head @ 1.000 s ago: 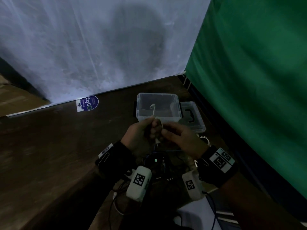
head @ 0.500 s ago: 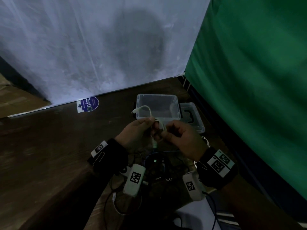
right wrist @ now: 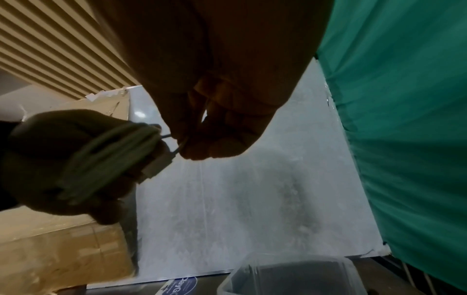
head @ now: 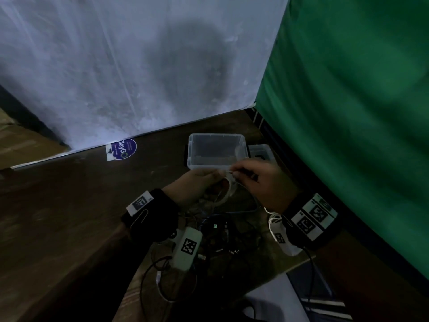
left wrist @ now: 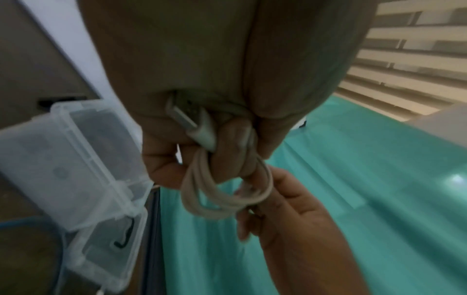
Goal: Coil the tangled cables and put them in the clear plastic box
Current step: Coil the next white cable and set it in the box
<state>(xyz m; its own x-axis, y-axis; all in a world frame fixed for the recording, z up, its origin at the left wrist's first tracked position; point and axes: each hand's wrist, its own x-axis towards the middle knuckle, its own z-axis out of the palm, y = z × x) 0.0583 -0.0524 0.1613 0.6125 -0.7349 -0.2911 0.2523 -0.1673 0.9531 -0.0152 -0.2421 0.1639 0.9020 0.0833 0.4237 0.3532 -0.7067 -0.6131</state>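
Note:
My left hand (head: 204, 180) grips a white cable (head: 228, 194) wound into small loops, just in front of the clear plastic box (head: 217, 148). In the left wrist view the white cable (left wrist: 222, 199) hangs below my left hand's fingers (left wrist: 227, 157), its USB plug (left wrist: 187, 117) lying against the palm. My right hand (head: 253, 175) pinches the cable's free end beside the coil. In the right wrist view the coil (right wrist: 108, 157) is wrapped over the left hand (right wrist: 63, 163), and the right hand's fingertips (right wrist: 192, 147) pinch a thin end next to its plug (right wrist: 158, 165). The box looks empty.
The box's clear lid (head: 261, 153) lies to the right of the box on the dark wooden table (head: 69, 205). A heap of dark tangled cables (head: 222, 235) lies below my hands. A green curtain (head: 348, 112) hangs at the right, a white sheet (head: 127, 66) behind.
The loose arc of cable that stood above the left hand has been wound down into the coil. The right hand has moved up and right, drawing the end along the box's front.

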